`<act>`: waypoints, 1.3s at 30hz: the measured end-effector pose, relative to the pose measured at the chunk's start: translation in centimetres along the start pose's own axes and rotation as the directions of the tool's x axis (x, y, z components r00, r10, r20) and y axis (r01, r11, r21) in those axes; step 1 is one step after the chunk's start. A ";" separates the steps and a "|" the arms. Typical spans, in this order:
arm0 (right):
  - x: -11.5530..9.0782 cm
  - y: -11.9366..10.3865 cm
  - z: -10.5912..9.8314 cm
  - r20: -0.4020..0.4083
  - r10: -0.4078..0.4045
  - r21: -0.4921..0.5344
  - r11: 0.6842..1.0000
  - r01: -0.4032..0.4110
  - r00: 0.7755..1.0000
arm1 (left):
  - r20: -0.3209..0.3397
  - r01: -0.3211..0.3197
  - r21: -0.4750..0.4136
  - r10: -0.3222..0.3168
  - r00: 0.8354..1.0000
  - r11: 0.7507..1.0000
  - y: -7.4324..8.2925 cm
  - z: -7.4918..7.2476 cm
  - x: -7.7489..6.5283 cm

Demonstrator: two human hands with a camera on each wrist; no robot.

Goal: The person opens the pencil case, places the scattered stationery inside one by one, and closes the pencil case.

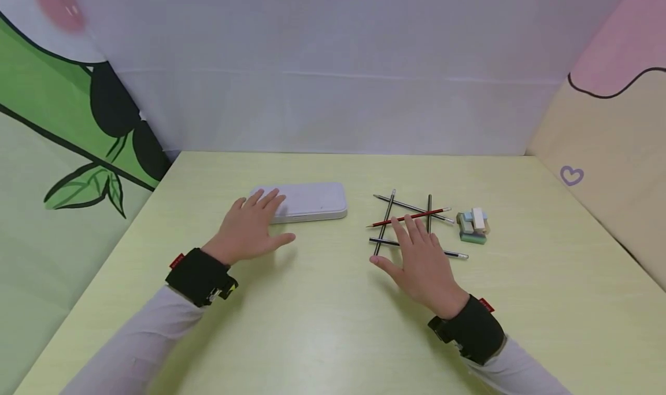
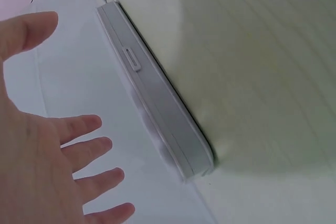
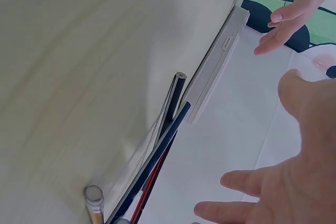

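A white pencil case (image 1: 312, 201) lies closed on the table, its latch side toward me. My left hand (image 1: 250, 227), fingers spread, hovers at the case's left end; in the left wrist view a gap shows between the fingertips and the case (image 2: 163, 98). To the right, several pencils lie crossed over each other, among them a red pencil (image 1: 411, 217) and a black pencil (image 1: 457, 255). Above their near side my right hand (image 1: 424, 268) is held with fingers spread and nothing in it, hiding part of the pile.
A small heap of pastel erasers (image 1: 472, 226) sits right of the pencils. The pale yellow table (image 1: 312, 325) meets a white cloth wall (image 1: 333, 111) at the back, with printed side panels left and right.
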State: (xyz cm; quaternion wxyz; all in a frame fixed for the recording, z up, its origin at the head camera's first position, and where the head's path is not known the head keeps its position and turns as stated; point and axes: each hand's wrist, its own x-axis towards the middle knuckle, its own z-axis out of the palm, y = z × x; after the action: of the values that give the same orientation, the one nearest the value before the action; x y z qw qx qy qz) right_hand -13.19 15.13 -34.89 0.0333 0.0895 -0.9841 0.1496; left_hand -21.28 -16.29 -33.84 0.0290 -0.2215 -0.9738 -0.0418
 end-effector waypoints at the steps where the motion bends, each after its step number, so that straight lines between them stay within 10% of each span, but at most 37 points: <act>1: 0.0 0.0 0.0 -0.004 -0.002 -0.003 1.000 0.002 1.000 | 0.002 -0.003 -0.008 0.003 1.000 1.000 -0.3 0.1 0.2; 39: 0.4 0.3 1.0 -0.041 -0.020 -0.019 1.000 0.019 0.999 | 0.152 -0.085 -0.149 0.108 0.982 0.985 -6.5 1.7 6.4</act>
State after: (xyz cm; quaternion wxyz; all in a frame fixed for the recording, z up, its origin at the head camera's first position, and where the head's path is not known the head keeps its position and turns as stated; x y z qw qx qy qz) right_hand -13.67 15.01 -35.89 0.0557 0.0956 -0.9836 0.1421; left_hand -29.91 -19.23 -35.49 -0.0629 -0.2728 -0.9556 -0.0916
